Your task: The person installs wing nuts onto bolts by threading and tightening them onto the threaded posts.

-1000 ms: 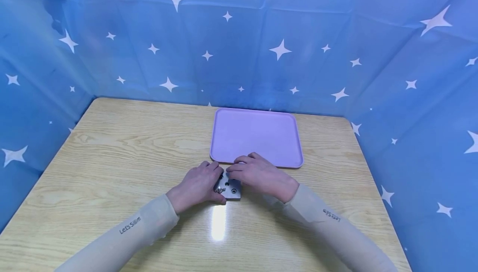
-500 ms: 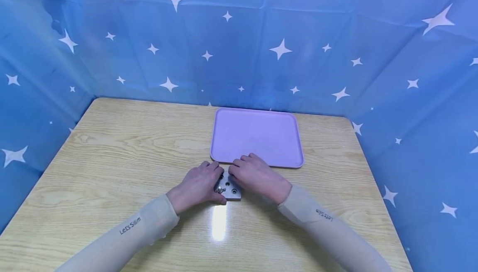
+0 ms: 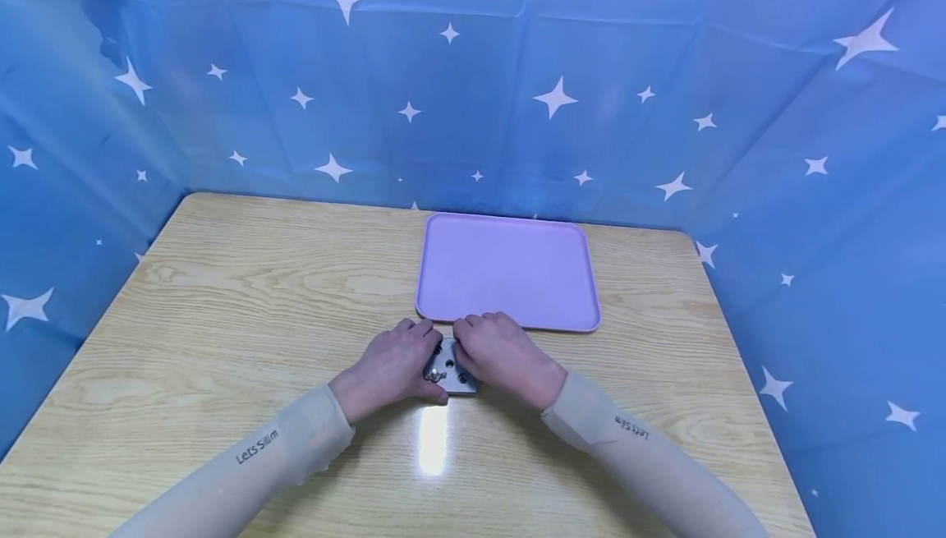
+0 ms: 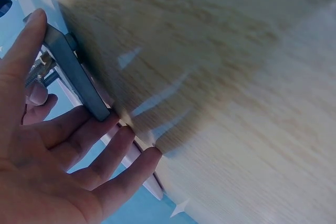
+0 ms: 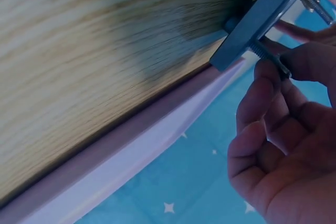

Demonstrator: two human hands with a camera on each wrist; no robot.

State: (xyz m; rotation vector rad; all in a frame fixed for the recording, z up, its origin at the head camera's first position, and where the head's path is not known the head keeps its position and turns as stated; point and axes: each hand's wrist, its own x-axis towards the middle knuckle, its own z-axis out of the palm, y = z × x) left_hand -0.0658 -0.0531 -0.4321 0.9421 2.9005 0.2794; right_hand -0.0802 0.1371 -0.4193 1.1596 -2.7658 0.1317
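A small grey metal plate (image 3: 447,352) with several holes lies between the hands, just in front of the purple tray. My left hand (image 3: 392,361) grips its left side; in the left wrist view the thumb and fingers span opposite edges of the plate (image 4: 84,85). A wing nut (image 3: 436,375) on a threaded bolt stands at the near left corner. At the far right corner, my right hand (image 3: 502,357) pinches another wing nut (image 5: 284,68) between thumb and index finger, on a threaded bolt rising from the plate. From the head, the right fingers hide that corner.
The purple tray (image 3: 510,271) sits close behind the plate, its near rim by the fingertips. Light wood covers the tabletop (image 3: 259,291). A blue curtain (image 3: 473,70) with white stars hangs behind and at both sides.
My right hand has come in closer over the plate's right side, its fingers curling down and its wrist swinging left. The left hand and plate stay in place.
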